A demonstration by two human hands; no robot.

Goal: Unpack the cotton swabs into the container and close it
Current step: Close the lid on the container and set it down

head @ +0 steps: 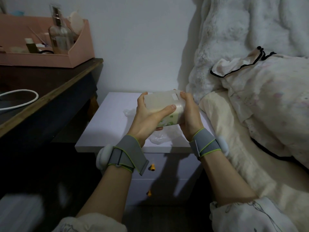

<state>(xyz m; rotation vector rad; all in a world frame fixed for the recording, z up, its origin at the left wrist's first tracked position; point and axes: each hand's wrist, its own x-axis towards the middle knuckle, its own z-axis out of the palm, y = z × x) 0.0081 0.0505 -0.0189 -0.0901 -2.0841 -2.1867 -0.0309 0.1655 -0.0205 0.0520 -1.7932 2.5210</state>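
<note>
— What is the person holding?

— One translucent plastic container (163, 104), lying on its side in the air above the white nightstand (107, 124). Both hands are clamped on it. The left hand (147, 118) wraps its near end, thumb stretched across the top side, fingers curled underneath. The right hand (189, 114) grips the other end, fingertips hooked over the far edge.

— Anything inside it?

— A pale mass shows through the wall, and a green-patterned label (168, 120) covers the lower part. Whether those are cotton swabs I cannot tell; the plastic is too cloudy. Whether the lid is on is also unclear.

— And on the nightstand itself?

— Crumpled clear plastic wrap (157, 139) lies just under the hands, with another scrap (128, 113) further back. Two drawers below, each with one yellow knob (152, 167), so two knobs.

— Other containers?

— One pink organiser tray (78, 47) on the dark desk (50, 91) to the left. In it stand one tall clear pump bottle (59, 36), one small olive tube (31, 46) and a few blurred items I cannot identify.

— Anything else countable?

— Two grey wrist straps (128, 154), one on each forearm, each carrying a white pod. A white cable loop (21, 101) rests on the desk. Bedding (267, 97) is piled to the right.
</note>
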